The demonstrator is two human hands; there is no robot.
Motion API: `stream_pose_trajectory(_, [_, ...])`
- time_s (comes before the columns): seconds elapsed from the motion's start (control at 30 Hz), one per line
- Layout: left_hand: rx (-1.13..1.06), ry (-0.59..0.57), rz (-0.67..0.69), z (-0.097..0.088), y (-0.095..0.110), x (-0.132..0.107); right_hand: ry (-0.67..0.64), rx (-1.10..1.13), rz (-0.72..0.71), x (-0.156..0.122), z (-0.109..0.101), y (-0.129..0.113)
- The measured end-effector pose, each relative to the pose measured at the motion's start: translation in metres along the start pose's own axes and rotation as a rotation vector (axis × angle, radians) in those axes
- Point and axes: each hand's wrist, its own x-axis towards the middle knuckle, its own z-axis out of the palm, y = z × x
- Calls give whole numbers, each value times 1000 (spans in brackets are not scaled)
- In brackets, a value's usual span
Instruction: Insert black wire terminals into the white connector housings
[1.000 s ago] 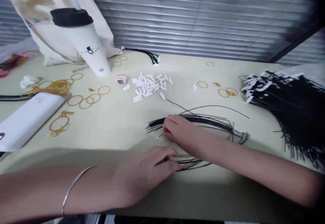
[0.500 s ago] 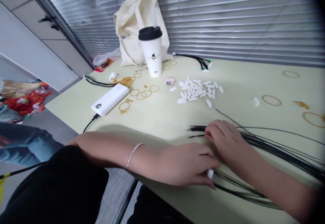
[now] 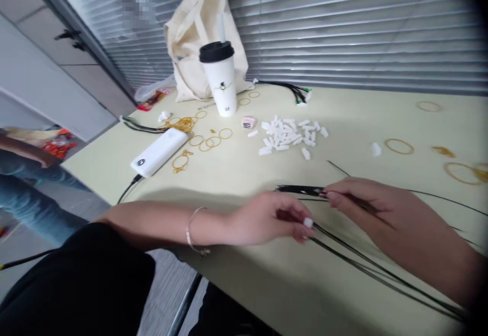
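My left hand [image 3: 276, 219] reaches in from the left, a bracelet on its wrist. Its thumb and fingers pinch a small white connector housing [image 3: 308, 222], from which several dark wires [image 3: 366, 266] trail to the lower right. Above it, my right hand [image 3: 369, 204] is closed, thumb against index finger, at a bundle of black wires [image 3: 299, 189] with bare metal tips. It seems to pinch a wire there; the fingertips hide how many. A single thin black wire [image 3: 338, 168] sticks out above the right hand.
Beyond my hands lies a pile of white connector housings [image 3: 285, 133]. A lidded cup [image 3: 224, 84], a cloth bag [image 3: 181, 79], a white power bank [image 3: 159, 152] and yellow rubber bands [image 3: 206, 144] stand or lie farther back. Another person's leg [image 3: 34, 209] shows at left.
My right hand has turned and shifted right, its fingertips now pinching at the bundle. My left hand has risen slightly with the connector housing, which shows more clearly. The view has shifted a little.
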Motion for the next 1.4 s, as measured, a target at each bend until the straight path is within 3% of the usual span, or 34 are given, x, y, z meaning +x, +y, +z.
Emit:
stream_pose_trajectory(0.13, [-209,135,-74,-5,2,5,-71,5,25,-2,-12,-13])
stream_pose_trajectory(0.3, [-272,128,-140,-8,5,4,-109,54,90,-1,-8,-9])
stream_pose_trajectory(0.5, [-276,149,-178,-8,6,2,37,16,-56,4,-7,-1])
stream_pose_trajectory(0.6, [-305,161,-162,-9,7,3,115,7,-40,0,-17,-7])
stream_pose_trajectory(0.73, [-308,161,-152,-9,6,4,-19,31,16,-6,-21,-17])
stream_pose_trajectory(0.97, [-253,130,-181,-11,5,3,-223,61,119,-5,-5,-19])
stream_pose_trajectory(1.4, [-194,141,-207,-11,8,3,-240,104,114,-6,-1,-17])
